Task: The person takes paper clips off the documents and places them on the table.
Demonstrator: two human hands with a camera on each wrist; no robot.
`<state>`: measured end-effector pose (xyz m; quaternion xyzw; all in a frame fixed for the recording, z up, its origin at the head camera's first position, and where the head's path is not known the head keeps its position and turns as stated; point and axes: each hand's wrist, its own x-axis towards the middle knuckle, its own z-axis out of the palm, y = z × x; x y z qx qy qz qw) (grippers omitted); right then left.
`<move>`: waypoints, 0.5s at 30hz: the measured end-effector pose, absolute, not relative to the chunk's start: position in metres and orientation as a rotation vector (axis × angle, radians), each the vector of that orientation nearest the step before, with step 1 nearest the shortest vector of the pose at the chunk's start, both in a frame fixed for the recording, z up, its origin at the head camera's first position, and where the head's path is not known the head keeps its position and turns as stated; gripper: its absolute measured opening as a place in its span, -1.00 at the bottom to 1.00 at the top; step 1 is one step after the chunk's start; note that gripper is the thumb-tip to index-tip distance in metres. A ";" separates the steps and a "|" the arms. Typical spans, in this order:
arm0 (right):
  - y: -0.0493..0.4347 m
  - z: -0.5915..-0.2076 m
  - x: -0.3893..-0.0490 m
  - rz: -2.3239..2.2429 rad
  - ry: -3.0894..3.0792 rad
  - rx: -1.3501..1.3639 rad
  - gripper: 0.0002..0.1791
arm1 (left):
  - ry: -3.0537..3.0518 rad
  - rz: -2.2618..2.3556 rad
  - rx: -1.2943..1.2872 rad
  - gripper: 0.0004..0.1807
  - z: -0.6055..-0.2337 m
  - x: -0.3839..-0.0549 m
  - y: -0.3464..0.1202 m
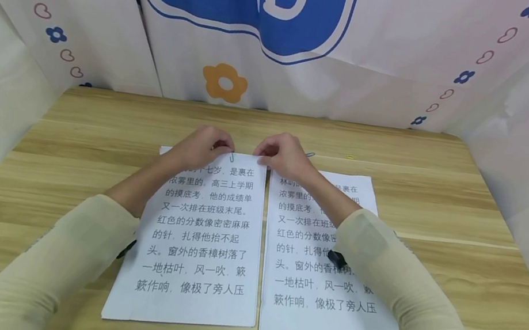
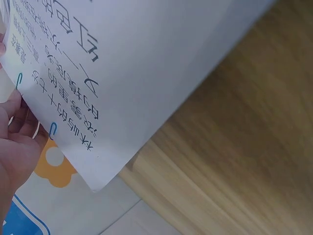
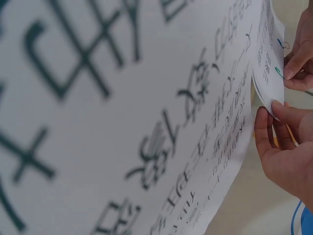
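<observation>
A stack of printed sheets lies on the table, its top edge between both hands. My left hand pinches a green paper clip at that edge, thumb over the clip's end. Farther along the same edge sits a blue paper clip, beside the left fingers. My right hand grips the stack's top right corner between thumb and fingers, as the right wrist view shows. Under the right forearm lies a second printed stack, close alongside the first.
Behind the right hand, a loose paper clip and a small yellow item lie on the wooden table. Printed cloth hangs along the table's back and sides.
</observation>
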<state>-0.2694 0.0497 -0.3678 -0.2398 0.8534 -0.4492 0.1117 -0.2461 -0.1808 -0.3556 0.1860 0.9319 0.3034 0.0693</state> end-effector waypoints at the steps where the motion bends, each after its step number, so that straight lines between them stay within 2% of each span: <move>1: 0.050 -0.367 -0.269 -1.320 2.505 -0.704 -0.86 | 2.810 0.905 0.566 -0.82 -0.355 -0.246 -0.181; 15: 0.050 -0.368 -0.269 -1.303 2.522 -0.710 -0.86 | 2.815 0.878 0.610 -0.82 -0.354 -0.248 -0.182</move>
